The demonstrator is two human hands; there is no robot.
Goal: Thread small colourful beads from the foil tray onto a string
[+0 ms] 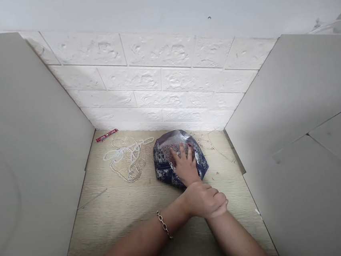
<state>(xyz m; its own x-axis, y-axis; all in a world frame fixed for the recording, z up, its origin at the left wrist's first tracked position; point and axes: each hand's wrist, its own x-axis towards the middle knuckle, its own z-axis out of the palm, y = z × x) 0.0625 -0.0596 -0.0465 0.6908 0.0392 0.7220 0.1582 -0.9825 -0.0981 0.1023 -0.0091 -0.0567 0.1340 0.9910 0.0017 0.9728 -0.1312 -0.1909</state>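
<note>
A dark blue and white patterned pouch (165,172) sits on the table, its top open and showing small reddish and clear beads inside. My right hand (186,166) reaches over the pouch from its near side, fingers spread on the beads. Around my right wrist, my left hand (206,199) is wrapped with its fingers closed. A silver chain bracelet (163,225) hangs on my left wrist.
Strands of white and pearly beads (128,160) lie left of the pouch, with a red packet (107,135) behind them. Thin strings with beads (206,142) lie to its right. Grey panels (19,158) flank the table (122,225), before a white brick-patterned wall (153,77).
</note>
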